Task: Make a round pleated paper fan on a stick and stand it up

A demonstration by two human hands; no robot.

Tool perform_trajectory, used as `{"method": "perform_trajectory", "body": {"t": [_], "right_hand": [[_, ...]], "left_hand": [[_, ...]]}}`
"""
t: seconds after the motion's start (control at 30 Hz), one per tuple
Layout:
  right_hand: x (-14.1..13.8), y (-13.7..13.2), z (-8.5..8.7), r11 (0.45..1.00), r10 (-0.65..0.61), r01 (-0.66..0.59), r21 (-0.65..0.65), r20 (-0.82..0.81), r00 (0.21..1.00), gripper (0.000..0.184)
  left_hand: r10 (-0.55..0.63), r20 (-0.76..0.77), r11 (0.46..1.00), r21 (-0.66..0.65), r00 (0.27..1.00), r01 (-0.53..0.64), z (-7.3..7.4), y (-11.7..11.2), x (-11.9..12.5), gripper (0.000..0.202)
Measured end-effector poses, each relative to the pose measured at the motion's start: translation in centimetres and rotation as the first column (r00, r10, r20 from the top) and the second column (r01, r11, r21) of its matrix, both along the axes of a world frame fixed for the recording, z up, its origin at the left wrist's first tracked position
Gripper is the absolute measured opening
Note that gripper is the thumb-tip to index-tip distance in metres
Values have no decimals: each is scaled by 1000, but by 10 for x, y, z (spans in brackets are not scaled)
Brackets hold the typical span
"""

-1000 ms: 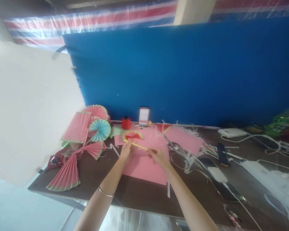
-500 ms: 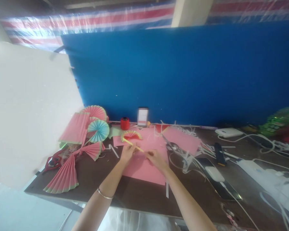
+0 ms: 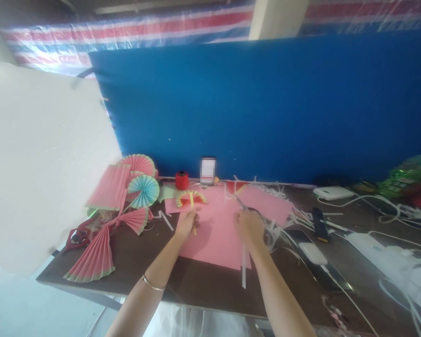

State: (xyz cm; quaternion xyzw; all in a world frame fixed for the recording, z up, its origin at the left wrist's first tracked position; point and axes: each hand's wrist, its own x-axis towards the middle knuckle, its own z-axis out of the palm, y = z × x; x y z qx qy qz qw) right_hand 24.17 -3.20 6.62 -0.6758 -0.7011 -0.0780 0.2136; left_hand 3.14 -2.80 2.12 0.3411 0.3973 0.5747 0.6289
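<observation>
Quick update: our right hand [image 3: 248, 227] just let go of the narrow yellow strip, prob. paper [image 3: 192, 202], and went over to the metal scissors w/ dark handles [image 3: 243, 205], approx. 2 o'clock on the big flat pink paper sheet [image 3: 214, 245]. Half a sec ago we had both hands on that strip; rn only our left hand [image 3: 186, 223] has it, fingers pinched round the lower half at approx. 10 o'clock on the sheet. Strip's swung too: was slanting toward 10, now points nearly to 12, top end overlapping the small pleated red paper fan w/ yellow edging [image 3: 199, 198] in our view (can't tell if they touch tbh). Hands are well apart. Right one's at the scissor handles, but its fingers are hidden, so can't say if it's gripping. Imo that means 2-handed strip handling is on pause and the scissors matter atm. Pink pleated paper fans w/ green edging [image 3: 93, 257] haven't budged, approx. 9 o'clock.
</observation>
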Motion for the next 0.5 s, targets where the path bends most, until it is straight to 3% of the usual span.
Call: {"method": "perform_trajectory", "body": {"t": [0.1,0.17,0.23,0.4,0.5], "right_hand": [[23,3,3,964,-164,188,-186,136,977,28],[30,4,0,903,-173,214,-371,141,975,26],[30,4,-4,884,-130,172,-435,125,984,24],[21,2,-3,957,-116,138,-256,102,988,28],[19,2,6,979,-112,86,-184,-133,985,31]], "left_hand": [[-68,-10,998,-1,998,68,-4,0,1,50],[-70,18,998,10,997,70,-4,0,2,49],[-46,34,999,21,998,46,-3,0,3,49],[-40,-27,999,36,999,41,0,-1,5,52],[-22,-83,998,56,996,27,2,-3,6,52]]}}
